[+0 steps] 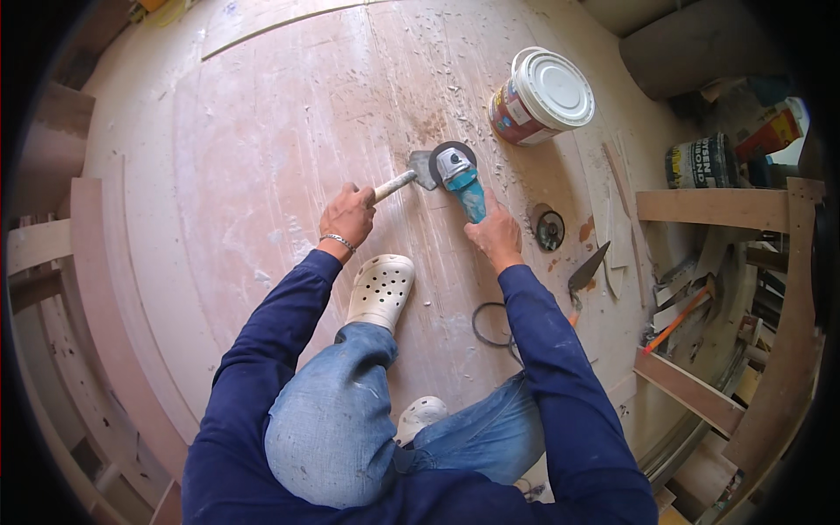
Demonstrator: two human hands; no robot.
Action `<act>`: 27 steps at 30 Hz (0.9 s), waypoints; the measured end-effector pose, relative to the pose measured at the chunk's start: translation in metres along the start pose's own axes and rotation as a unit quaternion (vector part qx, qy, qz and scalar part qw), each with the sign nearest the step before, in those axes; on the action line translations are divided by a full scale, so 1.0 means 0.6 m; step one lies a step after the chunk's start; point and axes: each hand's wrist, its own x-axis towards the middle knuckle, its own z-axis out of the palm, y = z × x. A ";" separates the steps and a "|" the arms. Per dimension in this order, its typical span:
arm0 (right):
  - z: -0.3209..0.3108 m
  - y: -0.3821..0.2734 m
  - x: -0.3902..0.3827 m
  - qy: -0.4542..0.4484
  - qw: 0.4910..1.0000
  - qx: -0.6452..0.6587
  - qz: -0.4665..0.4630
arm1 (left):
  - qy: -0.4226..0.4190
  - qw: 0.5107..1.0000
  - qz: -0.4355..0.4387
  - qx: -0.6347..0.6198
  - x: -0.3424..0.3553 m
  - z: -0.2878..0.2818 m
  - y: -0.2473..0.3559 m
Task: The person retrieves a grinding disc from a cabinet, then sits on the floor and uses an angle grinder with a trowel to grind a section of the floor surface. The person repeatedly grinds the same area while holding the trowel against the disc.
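Observation:
My left hand (348,216) is closed on the pale handle of a metal scraper (423,168), whose grey blade lies over the floor. My right hand (496,229) grips a teal angle grinder (465,192), with its dark disc (444,150) overlapping the scraper's blade in this view; I cannot tell whether they touch. A black cord (487,324) loops below the grinder. To the right lie a dark round disc (549,231) and a pointed trowel (588,268).
A lidded white bucket (525,114) stands on the dusty plywood floor (245,157). At right are a dark bucket (696,162), timber frames (709,206), an orange-handled tool (678,319) and scrap strips (617,219). Boards (101,289) line the left side. My white clog (379,291) rests mid-floor.

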 end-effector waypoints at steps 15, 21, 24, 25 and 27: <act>-0.006 -0.042 0.062 -0.016 0.995 -0.031 -0.092 | -0.004 1.000 0.018 -0.012 0.011 0.012 -0.033; -0.013 -0.007 0.012 -0.017 0.999 -0.025 -0.042 | -0.010 1.000 -0.011 -0.021 0.001 0.006 -0.022; -0.023 0.018 -0.023 -0.013 1.000 -0.004 -0.004 | -0.011 0.999 -0.032 -0.033 -0.004 0.009 -0.008; -0.024 0.030 -0.036 -0.010 1.000 0.010 0.025 | -0.011 0.999 -0.038 -0.033 -0.004 0.011 -0.001; -0.034 0.060 -0.065 0.002 0.995 0.039 0.089 | 0.012 0.999 -0.030 -0.026 -0.004 0.026 0.005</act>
